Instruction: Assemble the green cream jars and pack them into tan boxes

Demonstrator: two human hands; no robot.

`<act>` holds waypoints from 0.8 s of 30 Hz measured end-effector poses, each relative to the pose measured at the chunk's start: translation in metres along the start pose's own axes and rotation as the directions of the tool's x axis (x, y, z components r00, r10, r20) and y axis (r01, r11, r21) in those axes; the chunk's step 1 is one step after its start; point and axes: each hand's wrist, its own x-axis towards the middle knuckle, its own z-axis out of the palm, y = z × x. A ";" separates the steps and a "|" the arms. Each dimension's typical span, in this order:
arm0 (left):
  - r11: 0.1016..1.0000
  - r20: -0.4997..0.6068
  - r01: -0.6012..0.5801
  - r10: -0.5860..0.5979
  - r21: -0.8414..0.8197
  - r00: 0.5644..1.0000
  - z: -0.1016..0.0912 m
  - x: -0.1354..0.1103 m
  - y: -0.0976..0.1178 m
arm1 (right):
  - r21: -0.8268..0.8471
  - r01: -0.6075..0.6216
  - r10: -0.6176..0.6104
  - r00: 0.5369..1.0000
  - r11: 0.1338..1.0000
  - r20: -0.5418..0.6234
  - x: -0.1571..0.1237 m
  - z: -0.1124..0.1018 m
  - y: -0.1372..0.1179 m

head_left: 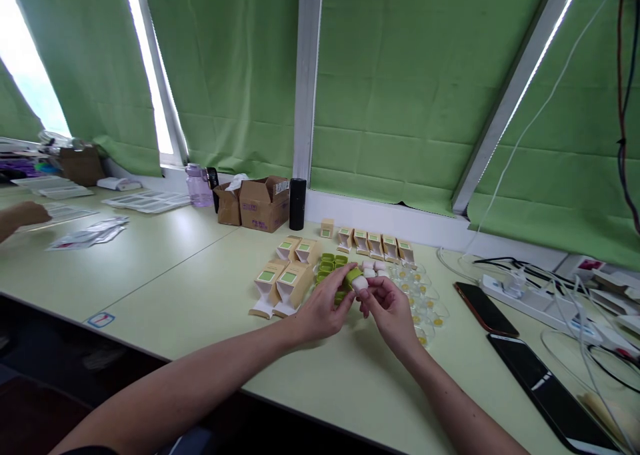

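Note:
My left hand (324,305) and my right hand (387,308) meet above the pale green table (165,268), fingers pinched on one small piece (357,279) with a green cap and a white body. Just behind it lie several green caps (331,264) and white bodies (374,266). Several small tan boxes with green labels (281,283) lie to the left of my left hand, flaps open. Another row of tan boxes (374,241) stands behind. Clear plastic pieces with yellow dots (424,298) lie to the right of my right hand.
Two brown cartons (264,203), a black cylinder (297,203) and a purple bottle (199,185) stand by the window. Two phones (486,308) and a power strip with cables (525,295) lie on the right. Another person's hand (23,215) rests at far left near papers (90,233).

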 end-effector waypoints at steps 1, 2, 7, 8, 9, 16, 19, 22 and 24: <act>0.998 -0.009 0.033 -0.033 -0.048 0.999 0.000 0.000 -0.001 | -0.060 0.029 -0.028 1.000 0.998 0.008 -0.001 -0.001 0.000; 0.992 -0.012 0.065 -0.067 -0.105 0.998 0.000 0.001 -0.003 | -0.137 0.066 -0.064 0.998 0.988 0.015 -0.002 -0.003 -0.001; 0.892 0.081 0.216 -0.200 -0.397 0.976 0.005 0.006 -0.006 | -0.497 0.393 -0.394 0.913 0.774 0.109 -0.005 -0.010 -0.003; 0.868 0.106 0.238 -0.213 -0.436 0.971 0.005 0.006 -0.006 | -0.533 0.454 -0.447 0.881 0.714 0.152 -0.005 -0.011 -0.003; 0.847 0.124 0.255 -0.223 -0.467 0.967 0.006 0.006 -0.006 | -0.559 0.501 -0.483 0.854 0.661 0.195 -0.005 -0.011 -0.002; 0.779 0.146 0.310 -0.276 -0.546 0.950 0.007 0.008 -0.002 | -0.632 0.594 -0.535 0.784 0.498 0.315 -0.002 -0.013 0.004; 0.766 0.133 0.298 -0.272 -0.570 0.953 0.008 0.009 0.000 | -0.642 0.614 -0.557 0.762 0.458 0.332 -0.002 -0.013 0.005; 0.789 0.093 0.277 -0.271 -0.549 0.958 0.011 0.009 0.001 | -0.651 0.631 -0.580 0.739 0.422 0.341 -0.002 -0.012 0.004; 0.810 0.064 0.266 -0.274 -0.523 0.960 0.012 0.008 0.001 | -0.658 0.640 -0.591 0.727 0.396 0.351 -0.002 -0.011 0.003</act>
